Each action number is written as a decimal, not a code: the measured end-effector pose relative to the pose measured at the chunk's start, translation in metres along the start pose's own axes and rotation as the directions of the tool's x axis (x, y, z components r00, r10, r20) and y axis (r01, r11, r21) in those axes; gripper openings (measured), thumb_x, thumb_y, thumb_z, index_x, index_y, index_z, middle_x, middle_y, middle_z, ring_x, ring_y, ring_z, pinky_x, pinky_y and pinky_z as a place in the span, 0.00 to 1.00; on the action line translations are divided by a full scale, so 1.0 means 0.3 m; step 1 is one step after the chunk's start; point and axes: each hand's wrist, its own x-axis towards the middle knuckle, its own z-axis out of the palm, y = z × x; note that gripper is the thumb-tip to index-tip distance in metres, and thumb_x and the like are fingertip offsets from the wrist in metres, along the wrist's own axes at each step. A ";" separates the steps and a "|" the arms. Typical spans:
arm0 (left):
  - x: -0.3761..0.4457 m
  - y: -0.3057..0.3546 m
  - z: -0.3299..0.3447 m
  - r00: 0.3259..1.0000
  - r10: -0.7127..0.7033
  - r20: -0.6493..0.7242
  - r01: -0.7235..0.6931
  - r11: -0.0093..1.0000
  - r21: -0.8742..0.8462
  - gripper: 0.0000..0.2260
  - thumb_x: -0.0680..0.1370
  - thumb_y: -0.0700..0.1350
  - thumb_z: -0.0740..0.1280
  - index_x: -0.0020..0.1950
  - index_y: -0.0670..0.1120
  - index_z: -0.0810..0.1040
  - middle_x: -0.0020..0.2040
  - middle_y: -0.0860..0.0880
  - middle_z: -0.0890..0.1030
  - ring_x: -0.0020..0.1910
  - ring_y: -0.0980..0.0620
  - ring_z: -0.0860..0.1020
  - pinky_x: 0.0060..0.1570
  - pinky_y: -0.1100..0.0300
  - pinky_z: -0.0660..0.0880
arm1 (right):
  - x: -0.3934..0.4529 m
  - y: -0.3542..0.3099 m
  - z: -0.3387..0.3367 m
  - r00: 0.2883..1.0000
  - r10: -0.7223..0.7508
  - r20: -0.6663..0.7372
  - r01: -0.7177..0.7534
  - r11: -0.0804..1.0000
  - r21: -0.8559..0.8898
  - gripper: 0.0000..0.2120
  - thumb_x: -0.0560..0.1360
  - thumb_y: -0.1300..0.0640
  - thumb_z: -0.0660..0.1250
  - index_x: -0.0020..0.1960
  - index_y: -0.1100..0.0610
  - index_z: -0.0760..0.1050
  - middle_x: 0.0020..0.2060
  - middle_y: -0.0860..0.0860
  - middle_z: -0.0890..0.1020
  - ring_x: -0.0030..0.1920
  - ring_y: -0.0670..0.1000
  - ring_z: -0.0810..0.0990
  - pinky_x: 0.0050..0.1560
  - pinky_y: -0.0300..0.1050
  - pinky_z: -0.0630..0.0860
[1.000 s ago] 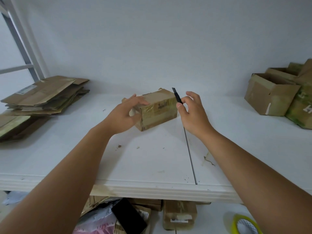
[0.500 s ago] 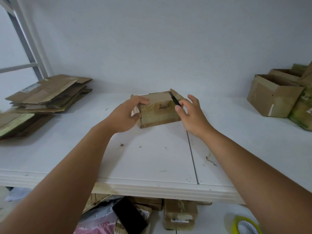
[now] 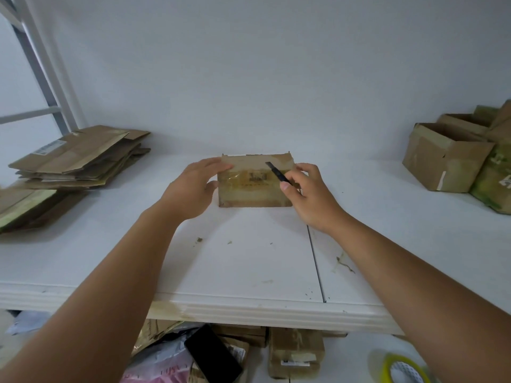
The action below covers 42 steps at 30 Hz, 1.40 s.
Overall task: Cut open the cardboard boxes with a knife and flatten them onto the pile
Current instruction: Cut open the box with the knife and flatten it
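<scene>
A small taped cardboard box [image 3: 253, 189] stands on the white table [image 3: 249, 258], its long side facing me. My left hand [image 3: 193, 186] grips the box's left end, fingers over the top edge and thumb at the side. My right hand [image 3: 307, 194] holds a small black knife [image 3: 278, 174] at the box's right end, the blade slanting up and left over the taped top front edge. A pile of flattened cardboard [image 3: 80, 158] lies at the far left of the table.
Open cardboard boxes [image 3: 448, 158] crowd the table's right end. A white metal frame [image 3: 41, 64] rises at the far left. Below the table edge lie more boxes [image 3: 296, 352], a black phone [image 3: 213, 353] and a yellow tape roll [image 3: 401, 369].
The box has turned from a corner-on angle to square with me. The knife blade came down from the air beside the box onto its top front edge.
</scene>
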 end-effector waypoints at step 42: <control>-0.024 0.069 0.046 0.993 0.097 -0.064 -0.086 0.983 0.163 0.29 0.71 0.61 0.65 0.72 0.59 0.71 0.69 0.56 0.71 0.71 0.49 0.64 0.67 0.58 0.54 | -0.049 -0.066 -0.009 0.986 -0.121 0.116 0.139 0.976 -0.169 0.15 0.81 0.54 0.60 0.38 0.59 0.68 0.27 0.48 0.67 0.29 0.50 0.64 0.31 0.46 0.60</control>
